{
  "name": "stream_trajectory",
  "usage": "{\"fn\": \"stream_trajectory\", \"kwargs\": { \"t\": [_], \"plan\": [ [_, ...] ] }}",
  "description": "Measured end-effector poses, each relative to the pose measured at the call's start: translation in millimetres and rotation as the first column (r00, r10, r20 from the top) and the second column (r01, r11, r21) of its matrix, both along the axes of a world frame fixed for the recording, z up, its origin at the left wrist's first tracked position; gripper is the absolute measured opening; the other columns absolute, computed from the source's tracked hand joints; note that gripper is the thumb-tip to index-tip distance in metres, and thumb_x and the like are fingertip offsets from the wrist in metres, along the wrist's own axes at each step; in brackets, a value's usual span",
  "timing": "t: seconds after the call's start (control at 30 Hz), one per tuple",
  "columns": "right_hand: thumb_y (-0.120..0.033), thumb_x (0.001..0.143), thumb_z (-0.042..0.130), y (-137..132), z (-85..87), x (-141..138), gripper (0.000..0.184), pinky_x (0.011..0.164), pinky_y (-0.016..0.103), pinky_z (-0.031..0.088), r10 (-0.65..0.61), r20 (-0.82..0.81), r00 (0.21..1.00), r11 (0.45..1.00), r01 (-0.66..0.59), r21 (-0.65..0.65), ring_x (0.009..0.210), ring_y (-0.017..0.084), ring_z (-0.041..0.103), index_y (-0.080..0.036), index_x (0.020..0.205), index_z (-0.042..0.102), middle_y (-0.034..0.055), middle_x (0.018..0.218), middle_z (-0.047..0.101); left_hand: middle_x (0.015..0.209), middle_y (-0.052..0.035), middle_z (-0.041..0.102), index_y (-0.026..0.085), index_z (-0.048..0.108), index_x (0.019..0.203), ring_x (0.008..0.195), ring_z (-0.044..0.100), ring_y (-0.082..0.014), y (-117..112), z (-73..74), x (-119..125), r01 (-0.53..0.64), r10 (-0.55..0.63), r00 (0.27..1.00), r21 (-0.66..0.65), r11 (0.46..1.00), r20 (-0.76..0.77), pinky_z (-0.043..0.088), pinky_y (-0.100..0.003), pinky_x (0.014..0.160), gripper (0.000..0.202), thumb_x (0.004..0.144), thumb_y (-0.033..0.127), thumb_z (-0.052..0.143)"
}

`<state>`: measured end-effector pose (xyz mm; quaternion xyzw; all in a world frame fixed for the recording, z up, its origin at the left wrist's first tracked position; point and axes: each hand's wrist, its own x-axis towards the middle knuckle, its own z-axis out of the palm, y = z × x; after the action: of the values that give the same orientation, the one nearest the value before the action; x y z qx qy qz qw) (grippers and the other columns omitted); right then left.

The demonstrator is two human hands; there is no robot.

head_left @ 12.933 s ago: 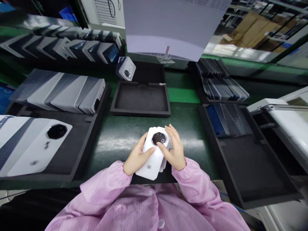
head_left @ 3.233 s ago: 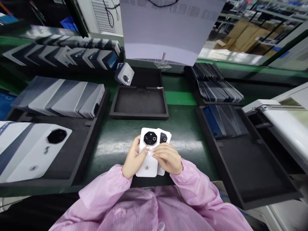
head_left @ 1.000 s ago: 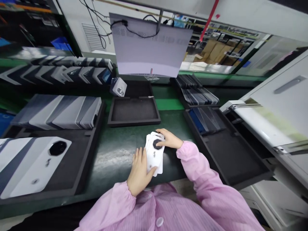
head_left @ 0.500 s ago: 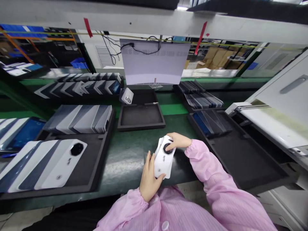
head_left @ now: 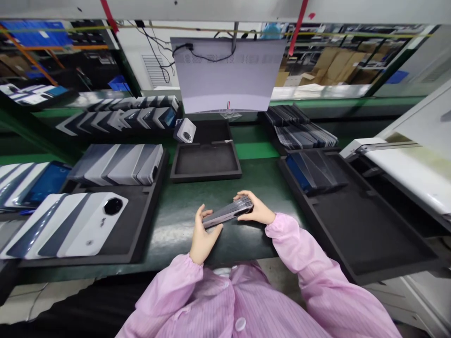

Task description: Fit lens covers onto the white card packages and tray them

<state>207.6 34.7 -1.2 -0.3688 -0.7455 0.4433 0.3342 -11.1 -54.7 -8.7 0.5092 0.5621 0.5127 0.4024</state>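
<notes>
Between my two hands is a thin stack of phone back covers (head_left: 225,214), edges facing me and slanting up to the right above the green work surface (head_left: 176,213). My left hand (head_left: 204,237) is closed round the stack's left end, thumb on the near side and fingers behind. At the other end my right hand (head_left: 260,210) grips it, close to the dark camera opening. To the left, white and grey covers (head_left: 89,225) lie fanned out in a black tray (head_left: 139,234), the front one showing a dark round camera area.
A small black tray (head_left: 206,178) stands ahead, with a white-wrapped piece (head_left: 185,130) at its back left. On the right, a black tray (head_left: 380,234) holds dark covers (head_left: 315,171). Beyond are a monitor's back (head_left: 229,75) and more cover rows (head_left: 120,119). A white machine (head_left: 416,173) stands far right.
The stack has turned from its white face towards me to edge-on. My left hand has moved up and left, and its grip has shifted to the stack's end. The view has tilted down.
</notes>
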Motion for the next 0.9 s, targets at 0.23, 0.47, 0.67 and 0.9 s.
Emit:
{"fn": "stream_trajectory", "kwargs": {
  "t": [0.23, 0.47, 0.67, 0.9],
  "plan": [
    [-0.046, 0.068, 0.074, 4, 7.3, 4, 0.064, 0.093, 0.041, 0.047, -0.022, 0.156, 0.988, 1.000, 0.023, -0.008, 0.102, 0.025, 0.063, -0.022, 0.121, 0.045, 0.0086, 0.112, 0.062, 0.115, -0.0092, 0.061, 0.019, 0.045, 0.119, 0.108, 0.059, -0.0174, 1, 0.7, 2, 0.062, -0.052, 0.977, 0.038, 0.997, -0.208, 0.046, -0.031, 0.093, 0.033, 0.088, 0.027, 0.051],
    [-0.052, 0.070, 0.070, 13, 8.7, 5, 0.046, 0.076, 0.033, 0.052, -0.020, 0.283, 0.959, 0.997, -0.002, 0.076, 0.082, 0.023, 0.065, -0.021, 0.099, 0.054, 0.0054, 0.092, 0.067, 0.088, -0.0027, 0.069, 0.021, 0.060, 0.095, 0.084, 0.067, -0.0196, 13, 31.4, -17, 0.176, -0.185, 0.815, -0.070, 0.982, -0.549, 0.050, -0.029, 0.079, 0.015, 0.080, 0.024, 0.060],
    [-0.053, 0.067, 0.073, 5, 10.1, 1, 0.046, 0.071, 0.034, 0.053, -0.037, 0.320, 0.947, 0.996, 0.008, 0.093, 0.077, 0.024, 0.066, -0.021, 0.094, 0.054, 0.0052, 0.086, 0.067, 0.087, -0.0072, 0.070, 0.021, 0.060, 0.093, 0.086, 0.067, -0.0281, 24, 53.7, -18, 0.291, -0.314, 0.611, -0.163, 0.943, -0.726, 0.050, -0.038, 0.079, 0.014, 0.080, 0.025, 0.058],
    [-0.050, 0.066, 0.073, -10, 16.4, -13, 0.050, 0.072, 0.037, 0.053, -0.027, 0.298, 0.954, 0.997, 0.005, 0.076, 0.081, 0.026, 0.067, -0.022, 0.101, 0.051, 0.0058, 0.090, 0.068, 0.090, -0.0060, 0.071, 0.024, 0.062, 0.096, 0.089, 0.067, -0.0263, 21, 53.7, -43, 0.355, -0.345, 0.568, -0.156, 0.922, -0.748, 0.047, -0.033, 0.078, 0.015, 0.082, 0.029, 0.059]
  ]
}}
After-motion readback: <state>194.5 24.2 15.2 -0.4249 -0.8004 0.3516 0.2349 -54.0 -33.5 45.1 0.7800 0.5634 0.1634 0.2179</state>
